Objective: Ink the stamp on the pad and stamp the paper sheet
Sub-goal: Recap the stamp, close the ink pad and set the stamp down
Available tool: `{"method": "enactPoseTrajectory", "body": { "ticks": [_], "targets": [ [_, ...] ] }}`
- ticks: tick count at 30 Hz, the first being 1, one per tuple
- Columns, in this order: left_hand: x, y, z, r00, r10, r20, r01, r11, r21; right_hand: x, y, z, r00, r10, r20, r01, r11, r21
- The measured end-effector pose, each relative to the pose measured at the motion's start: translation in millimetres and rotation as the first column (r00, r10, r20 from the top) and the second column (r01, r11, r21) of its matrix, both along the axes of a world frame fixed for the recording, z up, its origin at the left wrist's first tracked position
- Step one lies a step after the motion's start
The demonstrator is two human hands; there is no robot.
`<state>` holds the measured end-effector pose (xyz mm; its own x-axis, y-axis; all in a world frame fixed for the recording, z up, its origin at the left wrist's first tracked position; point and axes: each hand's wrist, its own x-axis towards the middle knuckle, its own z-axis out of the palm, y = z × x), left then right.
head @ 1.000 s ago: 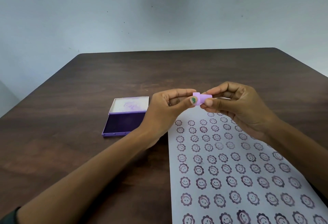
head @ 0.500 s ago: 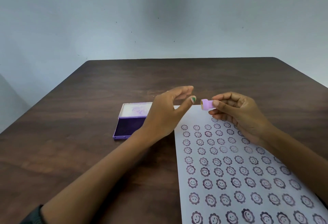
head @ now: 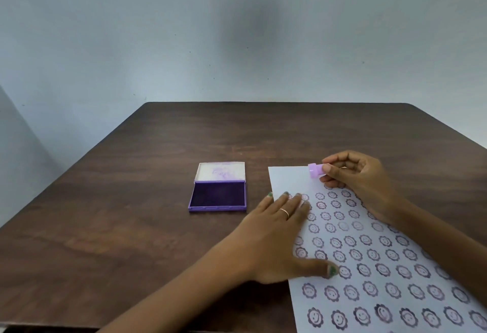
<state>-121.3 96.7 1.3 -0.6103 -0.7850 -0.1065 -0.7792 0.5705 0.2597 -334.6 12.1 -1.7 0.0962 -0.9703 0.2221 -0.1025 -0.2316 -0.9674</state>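
Note:
A small purple stamp (head: 315, 170) is pinched in my right hand (head: 355, 177), held just above the blank top strip of the paper sheet (head: 287, 179). Rows of purple smiley-flower prints cover the rest of the white sheet. My left hand (head: 279, 232) lies flat, fingers spread, on the sheet's left edge and holds nothing. The purple ink pad (head: 218, 197) lies open to the left of the sheet, its dark pad facing up and its stained white lid folded back.
Everything rests on a dark wooden table (head: 105, 227). A pale wall stands behind the table's far edge. The sheet runs off the lower right of the view.
My left hand let go of the stamp, dropped and flattened onto the sheet's left edge. My right hand kept the stamp. The camera tilted up, so the table sits lower in view.

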Motion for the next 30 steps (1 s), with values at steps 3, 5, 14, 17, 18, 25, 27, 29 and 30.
{"method": "enactPoseTrajectory", "body": {
  "ticks": [3, 5, 14, 17, 18, 25, 27, 29, 30],
  "targets": [
    [-7.3, -10.5, 0.7, 0.999, 0.005, 0.035, -0.005, 1.0, 0.004, -3.0, -7.2, 0.7, 0.999, -0.027, -0.023, 0.027, 1.0, -0.01],
    [-11.4, -20.2, 2.1, 0.999, 0.005, 0.053, -0.006, 1.0, 0.011, -4.7, -12.8, 1.4, 0.998, -0.042, -0.038, 0.042, 0.999, -0.02],
    [-27.2, -46.2, 2.3, 1.0, 0.0, -0.023, 0.001, 1.0, 0.013, -20.1, -40.4, 5.7, 0.996, -0.056, -0.076, 0.057, 0.998, 0.014],
    [-27.6, -47.7, -1.9, 0.998, 0.001, -0.058, -0.002, 1.0, -0.015, -22.1, -44.8, 6.6, 0.996, -0.038, -0.078, 0.041, 0.998, 0.04],
    [-27.1, -47.1, -2.1, 0.997, 0.002, -0.082, -0.004, 1.0, -0.019, -21.6, -45.4, 8.1, 0.996, -0.034, -0.08, 0.038, 0.998, 0.05],
    [10.3, -34.5, 11.9, 0.962, -0.011, -0.274, -0.029, 0.989, -0.142, 9.0, -27.9, 23.7, 0.964, 0.015, -0.266, -0.036, 0.996, -0.076],
    [34.2, -29.5, 13.9, 0.946, -0.003, -0.324, -0.071, 0.974, -0.217, 28.6, -20.9, 26.3, 0.935, 0.041, -0.353, -0.095, 0.986, -0.139],
    [61.6, -25.4, 13.0, 0.928, 0.052, -0.368, -0.146, 0.962, -0.232, 48.3, -18.4, 27.3, 0.898, 0.018, -0.439, -0.125, 0.968, -0.216],
    [75.5, -23.9, 11.6, 0.921, 0.095, -0.377, -0.191, 0.955, -0.225, 57.0, -17.8, 27.6, 0.877, 0.0, -0.48, -0.137, 0.959, -0.25]
  ]
}}
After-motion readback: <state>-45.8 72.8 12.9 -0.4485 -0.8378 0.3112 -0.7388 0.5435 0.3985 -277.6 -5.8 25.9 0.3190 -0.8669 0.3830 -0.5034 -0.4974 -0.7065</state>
